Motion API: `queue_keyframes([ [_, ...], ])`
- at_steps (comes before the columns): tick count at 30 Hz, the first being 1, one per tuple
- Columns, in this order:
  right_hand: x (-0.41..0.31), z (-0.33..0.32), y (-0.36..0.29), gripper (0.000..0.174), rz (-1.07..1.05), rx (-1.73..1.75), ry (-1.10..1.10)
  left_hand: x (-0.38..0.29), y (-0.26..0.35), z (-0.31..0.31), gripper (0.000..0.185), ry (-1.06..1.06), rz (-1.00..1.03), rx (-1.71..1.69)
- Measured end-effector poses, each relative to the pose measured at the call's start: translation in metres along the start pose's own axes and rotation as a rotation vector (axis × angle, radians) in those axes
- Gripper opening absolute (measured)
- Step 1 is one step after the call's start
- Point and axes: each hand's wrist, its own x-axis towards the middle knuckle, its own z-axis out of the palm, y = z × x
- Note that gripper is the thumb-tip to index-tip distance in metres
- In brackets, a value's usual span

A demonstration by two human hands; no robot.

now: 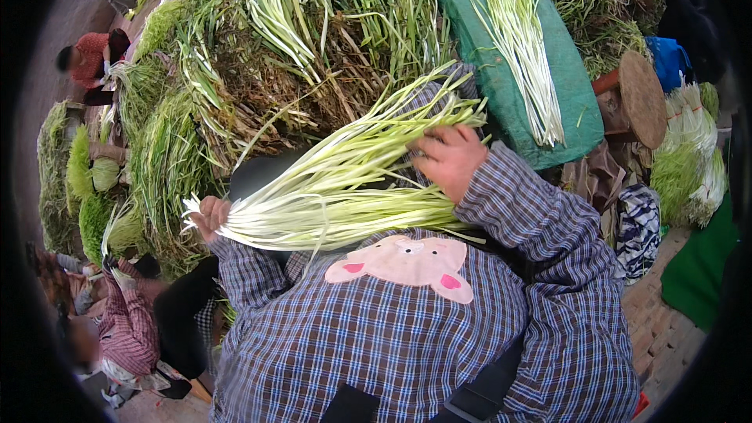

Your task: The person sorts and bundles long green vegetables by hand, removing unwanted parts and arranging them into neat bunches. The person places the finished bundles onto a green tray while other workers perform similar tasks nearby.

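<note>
A loose bundle of chive-like greens (329, 176), white at the base and yellow-green at the leaf ends, lies across my lap. My left hand (212, 216) is closed around its white stem ends. Over by the leaf ends is my right hand (449, 158), its fingers spread and slightly blurred, against the leaves. The leaves fan into an upper and a lower part, with a gap near my right hand. A long thin leaf hangs down off the lower part. Just beyond, a second, straightened bundle of greens (526, 53) rests on a green cloth-covered surface (476, 94).
A big heap of untrimmed greens with brown roots (329, 70) rises in front of me. At right stand a round wooden stool (643, 100) and tied bundles (690, 153). Other people, one in a red top (91, 61) and one in a striped shirt (126, 335), sit at left.
</note>
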Motion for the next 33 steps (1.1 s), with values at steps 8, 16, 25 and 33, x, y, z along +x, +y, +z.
queue_keyframes([
  [8, -0.045, 0.010, -0.016, 0.027, 0.103, 0.149, 0.044, 0.000, -0.001, 0.004, 0.030, 0.061, -0.069, -0.060],
  [16, -0.061, -0.003, -0.006, 0.012, 0.293, 0.483, -0.004, -0.001, -0.002, 0.008, 0.028, 0.063, -0.028, -0.048],
  [25, -0.012, -0.014, 0.001, 0.010, 0.206, 0.175, 0.080, 0.000, 0.003, 0.000, 0.027, 0.027, -0.071, -0.045],
  [33, 0.000, 0.000, -0.015, 0.010, 0.204, 0.346, 0.012, -0.002, -0.003, 0.006, 0.028, -0.034, -0.046, -0.023],
])
